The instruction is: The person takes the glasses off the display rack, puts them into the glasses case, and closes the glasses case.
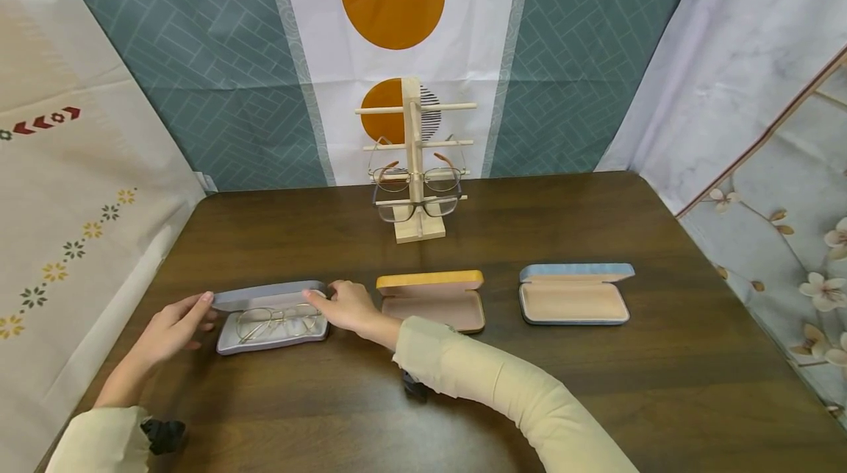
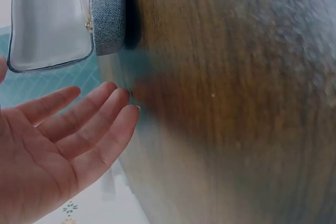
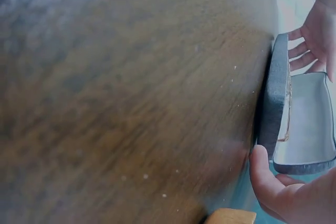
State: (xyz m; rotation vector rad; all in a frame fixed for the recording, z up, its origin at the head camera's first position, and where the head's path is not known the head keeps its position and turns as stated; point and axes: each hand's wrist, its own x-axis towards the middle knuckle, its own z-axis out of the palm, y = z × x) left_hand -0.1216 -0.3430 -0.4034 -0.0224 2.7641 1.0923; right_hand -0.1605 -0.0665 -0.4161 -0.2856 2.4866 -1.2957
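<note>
Dim wrist views show hazy glare on the tabletop (image 2: 294,30).

There's a wooden rack (image 1: 415,120) with two pairs of glasses (image 1: 417,204), plus a yellow case (image 1: 433,305) and blue case (image 1: 574,301), both just sitting open.

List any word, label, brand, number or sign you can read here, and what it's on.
No readable text in any view.
Gray case, yellow case, blue case: no lettering visible.
Glasses in the gray case, glasses on the stand: any markings are too small to read.
Left cloth: red chevrons and flowers, pattern only.
Back cloth: circles and lines, pattern only.
</note>
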